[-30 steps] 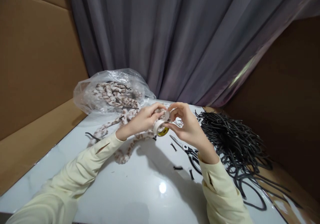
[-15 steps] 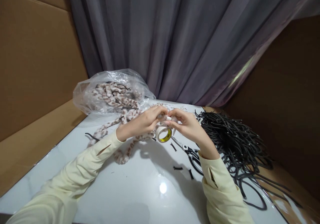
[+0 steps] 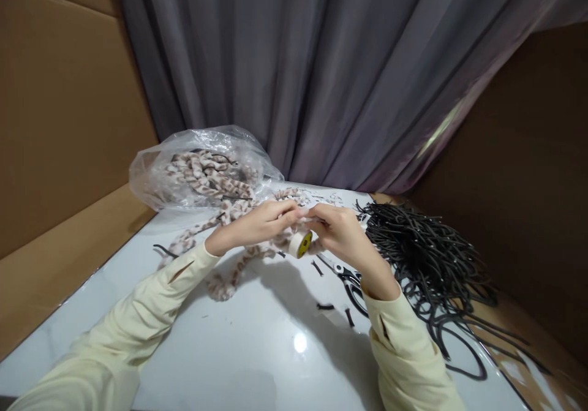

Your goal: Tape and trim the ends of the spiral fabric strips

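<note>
On the table [image 3: 257, 350], with the bag [image 3: 147, 178] at ten o'clock from the hands, the black cords [image 3: 413, 245] between three and four and furry cord [image 3: 223, 287] near eight, the left hand [image 3: 264, 222] and right hand [image 3: 342, 230] meet, both seemingly pinching a mostly covered pale strip [image 3: 309, 219]. Scissors [image 3: 353, 291] lie between four and five. Just below the fingertips, at six, the tape roll [image 3: 299, 244] has turned to show more outer band as the right fingers curled over, suggesting winding underway.
</note>
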Demonstrator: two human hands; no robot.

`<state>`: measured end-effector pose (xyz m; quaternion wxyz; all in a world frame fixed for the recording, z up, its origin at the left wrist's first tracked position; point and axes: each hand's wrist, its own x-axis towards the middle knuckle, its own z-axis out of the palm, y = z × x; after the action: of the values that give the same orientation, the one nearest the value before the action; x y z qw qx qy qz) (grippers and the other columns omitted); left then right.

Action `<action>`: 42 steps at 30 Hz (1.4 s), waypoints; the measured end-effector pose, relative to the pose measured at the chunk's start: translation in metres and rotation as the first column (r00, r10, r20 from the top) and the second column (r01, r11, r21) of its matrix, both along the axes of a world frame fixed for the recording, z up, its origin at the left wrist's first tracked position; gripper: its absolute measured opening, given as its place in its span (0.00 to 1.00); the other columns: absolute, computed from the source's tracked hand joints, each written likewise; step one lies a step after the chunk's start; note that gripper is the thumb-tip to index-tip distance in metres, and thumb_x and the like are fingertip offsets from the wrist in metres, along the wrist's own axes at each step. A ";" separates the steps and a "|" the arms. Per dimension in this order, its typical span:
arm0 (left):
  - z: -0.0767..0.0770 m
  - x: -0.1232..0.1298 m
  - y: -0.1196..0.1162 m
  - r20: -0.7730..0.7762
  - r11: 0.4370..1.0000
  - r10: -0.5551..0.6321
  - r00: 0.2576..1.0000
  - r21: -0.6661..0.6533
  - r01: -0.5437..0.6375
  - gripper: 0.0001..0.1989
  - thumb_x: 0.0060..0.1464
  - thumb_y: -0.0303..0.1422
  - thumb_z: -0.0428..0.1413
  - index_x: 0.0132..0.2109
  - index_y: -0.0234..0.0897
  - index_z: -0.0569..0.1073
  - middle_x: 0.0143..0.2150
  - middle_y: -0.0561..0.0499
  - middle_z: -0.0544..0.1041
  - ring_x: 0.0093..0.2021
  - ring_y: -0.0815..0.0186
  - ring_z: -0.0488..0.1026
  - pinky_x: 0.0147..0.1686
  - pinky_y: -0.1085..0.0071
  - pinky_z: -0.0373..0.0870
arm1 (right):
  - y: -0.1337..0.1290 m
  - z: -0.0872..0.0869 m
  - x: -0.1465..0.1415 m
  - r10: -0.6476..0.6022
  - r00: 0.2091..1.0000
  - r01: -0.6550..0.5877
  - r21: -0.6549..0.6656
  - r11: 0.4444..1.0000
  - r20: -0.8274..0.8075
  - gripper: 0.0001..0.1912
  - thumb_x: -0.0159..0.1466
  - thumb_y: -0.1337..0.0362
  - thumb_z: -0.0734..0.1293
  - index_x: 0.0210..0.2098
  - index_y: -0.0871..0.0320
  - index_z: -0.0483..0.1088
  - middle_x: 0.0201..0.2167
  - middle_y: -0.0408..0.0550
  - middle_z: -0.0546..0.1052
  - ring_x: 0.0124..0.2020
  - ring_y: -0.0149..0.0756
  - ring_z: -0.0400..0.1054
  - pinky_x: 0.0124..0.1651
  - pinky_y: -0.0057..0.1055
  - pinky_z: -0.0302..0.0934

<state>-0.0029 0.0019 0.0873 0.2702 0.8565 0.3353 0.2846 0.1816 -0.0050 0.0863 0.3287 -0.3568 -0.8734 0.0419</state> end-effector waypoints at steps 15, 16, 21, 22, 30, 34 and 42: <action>-0.005 0.003 0.002 0.312 0.747 0.013 0.950 -0.634 0.198 0.19 0.51 0.46 0.54 0.27 0.35 0.61 0.18 0.61 0.54 0.17 0.78 0.51 0.16 0.79 0.46 | -0.001 0.006 0.004 0.068 0.998 -0.069 -0.212 0.975 -0.014 0.03 0.60 0.67 0.64 0.33 0.59 0.64 0.26 0.43 0.70 0.26 0.30 0.62 0.29 0.24 0.54; -0.005 0.003 0.002 0.325 0.739 0.025 0.945 -0.642 0.202 0.19 0.50 0.45 0.55 0.26 0.35 0.61 0.18 0.60 0.54 0.17 0.78 0.51 0.17 0.79 0.46 | -0.001 0.005 0.003 0.056 0.998 -0.054 -0.178 0.983 0.006 0.03 0.59 0.68 0.65 0.32 0.59 0.64 0.26 0.43 0.70 0.26 0.30 0.62 0.29 0.24 0.54; -0.008 0.002 0.005 0.340 0.729 0.083 0.937 -0.662 0.175 0.17 0.52 0.41 0.54 0.24 0.35 0.58 0.21 0.59 0.54 0.18 0.78 0.51 0.17 0.78 0.45 | 0.001 -0.002 0.000 0.013 0.996 -0.014 0.006 1.000 0.092 0.01 0.60 0.71 0.64 0.31 0.61 0.67 0.28 0.47 0.71 0.27 0.31 0.64 0.32 0.26 0.56; -0.009 0.002 0.006 0.339 0.726 0.086 0.937 -0.665 0.174 0.17 0.53 0.41 0.53 0.25 0.36 0.58 0.21 0.59 0.54 0.18 0.77 0.51 0.17 0.77 0.45 | 0.001 -0.003 -0.001 0.010 0.992 -0.014 0.032 0.999 0.124 0.03 0.60 0.71 0.63 0.31 0.62 0.68 0.29 0.48 0.71 0.28 0.32 0.64 0.33 0.27 0.57; -0.007 0.001 0.001 0.080 0.934 0.104 0.991 -0.351 -0.070 0.21 0.56 0.48 0.46 0.25 0.36 0.64 0.20 0.55 0.65 0.20 0.72 0.61 0.20 0.75 0.56 | -0.001 -0.004 0.000 0.017 0.926 -0.071 0.128 0.989 0.377 0.12 0.66 0.70 0.56 0.29 0.62 0.67 0.25 0.45 0.66 0.26 0.30 0.60 0.33 0.29 0.55; -0.002 -0.002 -0.003 0.011 0.864 0.027 1.000 -0.503 -0.018 0.29 0.57 0.52 0.39 0.22 0.35 0.69 0.17 0.52 0.69 0.18 0.69 0.65 0.24 0.74 0.62 | -0.001 -0.002 0.000 0.027 0.917 -0.071 0.097 0.993 0.397 0.15 0.67 0.69 0.54 0.28 0.62 0.66 0.25 0.45 0.64 0.26 0.30 0.60 0.31 0.28 0.55; -0.022 0.005 0.018 0.294 0.341 -0.048 0.955 -0.894 0.292 0.31 0.52 0.57 0.43 0.29 0.33 0.75 0.21 0.45 0.75 0.19 0.65 0.70 0.19 0.72 0.63 | -0.003 -0.003 -0.002 0.058 0.953 -0.055 -0.018 0.998 0.297 0.14 0.67 0.69 0.55 0.27 0.61 0.65 0.27 0.47 0.66 0.27 0.30 0.62 0.31 0.27 0.55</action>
<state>0.0016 0.0196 0.0654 0.7688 0.5470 0.3139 0.1060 0.1797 -0.0076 0.0837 0.1906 -0.3354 -0.9226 0.0010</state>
